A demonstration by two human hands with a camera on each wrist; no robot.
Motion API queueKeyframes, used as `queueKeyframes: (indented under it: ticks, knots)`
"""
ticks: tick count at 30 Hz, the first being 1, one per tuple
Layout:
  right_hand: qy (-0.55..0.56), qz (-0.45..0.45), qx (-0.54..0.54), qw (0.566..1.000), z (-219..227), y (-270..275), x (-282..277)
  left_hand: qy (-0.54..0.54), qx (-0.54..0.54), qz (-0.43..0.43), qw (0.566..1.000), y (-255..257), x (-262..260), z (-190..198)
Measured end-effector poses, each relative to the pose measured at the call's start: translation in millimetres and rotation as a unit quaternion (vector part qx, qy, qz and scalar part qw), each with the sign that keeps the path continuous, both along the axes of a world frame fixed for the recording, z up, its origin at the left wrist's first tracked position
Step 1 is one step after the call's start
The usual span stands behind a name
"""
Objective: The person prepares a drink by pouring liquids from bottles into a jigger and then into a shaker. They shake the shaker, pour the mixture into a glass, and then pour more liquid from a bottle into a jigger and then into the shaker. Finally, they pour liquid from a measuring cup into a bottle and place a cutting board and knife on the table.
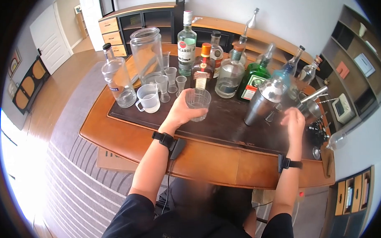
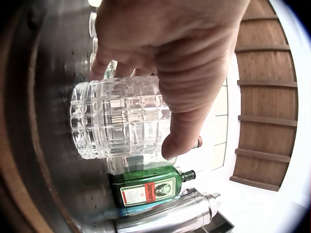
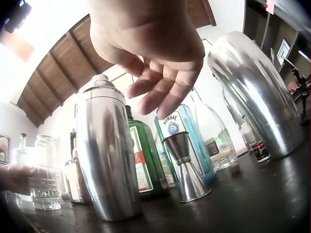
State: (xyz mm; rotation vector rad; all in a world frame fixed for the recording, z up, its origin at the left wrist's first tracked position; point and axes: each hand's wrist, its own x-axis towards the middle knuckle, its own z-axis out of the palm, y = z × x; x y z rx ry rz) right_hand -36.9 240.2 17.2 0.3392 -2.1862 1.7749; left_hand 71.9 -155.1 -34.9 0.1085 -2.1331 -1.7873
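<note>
My left hand (image 1: 181,113) grips a cut-glass tumbler (image 1: 199,101) by its side, close over the dark top. In the left wrist view the tumbler (image 2: 119,119) has a square-patterned wall, with the thumb across its rim side. My right hand (image 1: 296,120) hovers with loosely bent fingers and nothing in them. Below those fingers, in the right wrist view, a steel double-ended jigger (image 3: 184,167) stands upright. A closed silver cocktail shaker (image 3: 109,150) stands to its left, and a second, larger metal tin (image 3: 257,92) is on the right.
Behind the hands stand several bottles, including a green one (image 1: 253,81) and a clear Bacardi (image 1: 187,50). Left of them are a measuring jug (image 1: 148,99), shot glasses (image 1: 171,80) and a big glass jar (image 1: 147,49). A stemmed glass (image 1: 337,140) lies near the right edge.
</note>
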Motion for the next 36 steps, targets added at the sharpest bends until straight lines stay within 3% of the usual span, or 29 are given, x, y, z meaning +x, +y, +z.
queueKeyframes:
  ticks: [4,12,18,23,25,27,29,32,35,36]
  knots:
    - [-0.06,0.036,0.149,0.986,-1.9,-4.7,2.2,-0.005,-0.011,0.002,1.0,0.1,1.6,3.4]
    - [-0.118,0.122,0.257,0.951,-5.3,-17.9,17.0,-0.003,-0.021,0.007,1.0,-2.4,-2.2,-3.5]
    - [0.002,0.123,0.329,0.936,-20.1,-12.8,15.2,-0.022,-0.023,0.012,0.999,1.6,0.6,4.3]
    - [0.024,0.095,0.311,0.945,-18.9,-12.9,18.3,0.016,-0.033,0.022,0.999,1.8,-1.2,-4.0]
    - [0.04,0.059,0.274,0.959,-17.1,-13.6,18.8,0.074,-0.102,0.084,0.988,-1.5,-3.0,-7.4]
    - [0.034,0.036,0.191,0.98,-14.5,-12.3,14.4,0.081,-0.159,0.138,0.974,6.8,9.2,17.4]
    - [0.03,0.003,0.09,0.996,-8.0,-16.5,14.5,0.174,-0.227,0.168,0.943,9.1,11.8,27.8]
    - [0.068,-0.018,0.031,0.997,7.2,-21.1,14.5,0.266,-0.3,0.194,0.895,25.5,21.8,62.7]
    - [0.122,-0.025,0.043,0.991,28.9,-29.5,15.6,0.305,-0.279,0.13,0.901,57.5,18.2,95.2]
    - [0.137,-0.021,0.037,0.99,34.4,-35.2,10.9,0.316,-0.22,0.095,0.918,77.0,12.8,101.5]
